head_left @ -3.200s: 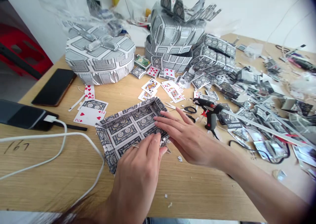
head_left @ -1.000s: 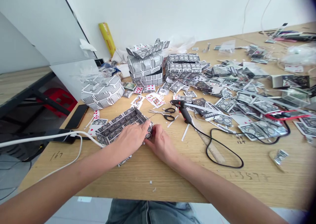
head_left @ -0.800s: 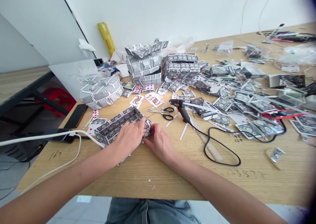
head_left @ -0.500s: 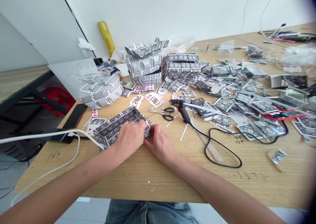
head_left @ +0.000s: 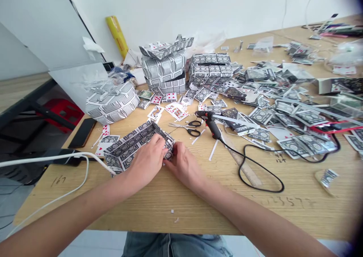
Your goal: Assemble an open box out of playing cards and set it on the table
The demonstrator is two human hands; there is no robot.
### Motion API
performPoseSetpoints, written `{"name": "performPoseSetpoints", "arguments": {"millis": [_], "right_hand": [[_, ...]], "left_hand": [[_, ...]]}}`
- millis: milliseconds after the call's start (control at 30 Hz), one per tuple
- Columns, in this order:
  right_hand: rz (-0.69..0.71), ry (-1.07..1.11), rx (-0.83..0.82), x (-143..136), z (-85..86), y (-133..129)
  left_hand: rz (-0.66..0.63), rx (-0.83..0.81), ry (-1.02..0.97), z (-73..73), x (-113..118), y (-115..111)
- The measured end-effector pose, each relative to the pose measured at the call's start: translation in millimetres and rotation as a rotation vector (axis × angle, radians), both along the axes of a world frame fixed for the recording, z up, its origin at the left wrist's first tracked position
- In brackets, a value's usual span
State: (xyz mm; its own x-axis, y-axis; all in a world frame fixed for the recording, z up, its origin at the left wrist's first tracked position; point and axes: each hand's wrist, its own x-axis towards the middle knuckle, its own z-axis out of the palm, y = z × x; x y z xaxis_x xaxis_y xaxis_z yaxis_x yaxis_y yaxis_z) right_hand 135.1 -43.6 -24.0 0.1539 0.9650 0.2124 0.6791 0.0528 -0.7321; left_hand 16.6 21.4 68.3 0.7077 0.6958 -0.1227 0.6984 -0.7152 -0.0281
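Note:
An open box made of folded playing cards [head_left: 129,141], grey-patterned inside, rests on the table in front of me. My left hand [head_left: 150,155] reaches over its near side with curled fingers, the thumb tip close to the right end wall. Outside that end, my right hand [head_left: 183,162] pinches the near right corner between thumb and fingers. Both hands hide much of the near wall and corner. Just beyond the box lie black-handled scissors [head_left: 190,127]. A black glue gun [head_left: 211,124] lies farther right with its cord trailing.
Three finished-looking card boxes stand behind: a rounded one [head_left: 112,104], a stacked one [head_left: 166,70] and a slotted one [head_left: 210,68]. Loose cards [head_left: 261,115] heap on the right. A ruler [head_left: 244,164], phone [head_left: 82,133] and white cable [head_left: 87,174] lie nearby.
My left hand has drawn back slightly to the left from the box's right end wall. The right hand keeps its place at the corner. The camera view has shifted slightly.

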Motion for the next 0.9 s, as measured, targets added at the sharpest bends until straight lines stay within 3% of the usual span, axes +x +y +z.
{"name": "performPoseSetpoints", "arguments": {"millis": [267,367,733,900], "right_hand": [[-0.013,0.02,-0.005,0.5,0.0,0.2],[-0.007,0.025,-0.001,1.1,-0.3,0.4],[0.006,0.02,0.003,0.8,-1.7,-1.0],[-0.009,0.021,-0.002,0.1,-1.5,-1.4]], "left_hand": [[-0.064,0.015,0.304,22.2,23.7,-1.9],[-0.048,0.0,0.35,23.2,27.8,-1.9],[0.027,0.077,0.082,12.8,-0.7,-13.6],[0.041,-0.064,-0.164,15.5,-16.8,3.3]]}}
